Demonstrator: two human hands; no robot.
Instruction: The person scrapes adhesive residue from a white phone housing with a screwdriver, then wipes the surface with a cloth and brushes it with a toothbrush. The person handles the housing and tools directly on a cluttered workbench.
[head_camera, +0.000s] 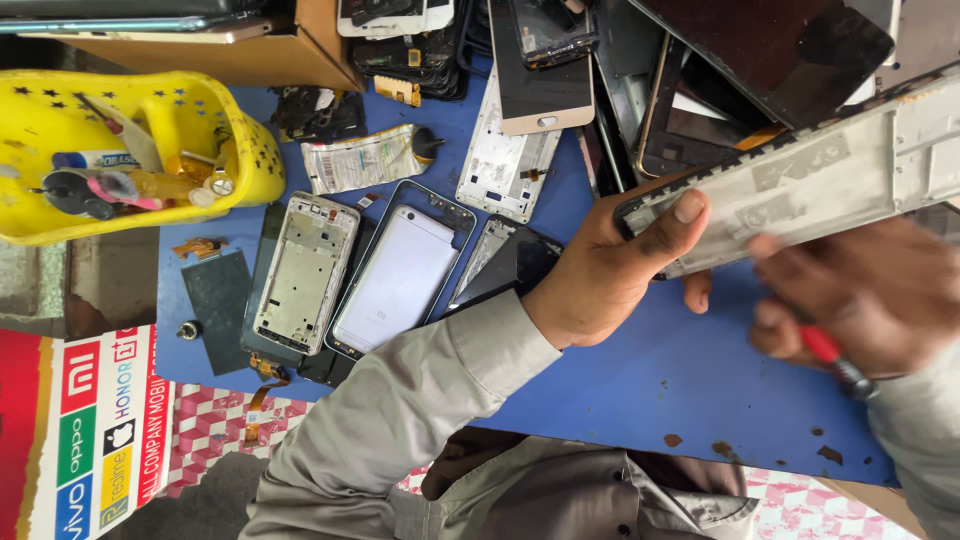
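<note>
My left hand (615, 265) grips one end of a grey phone middle frame (820, 180), thumb on top, holding it tilted above the blue mat (640, 385). My right hand (860, 300), blurred, holds a red-handled screwdriver (835, 355) just under the frame's right part. Both sleeves are grey.
A yellow basket (250, 165) with tools sits at the left. Several phone frames, back covers and screens lie on the mat, among them a white frame (305, 270) and a silver back cover (395, 280). Stacked dark screens (770, 55) and a cardboard box (260, 55) fill the top.
</note>
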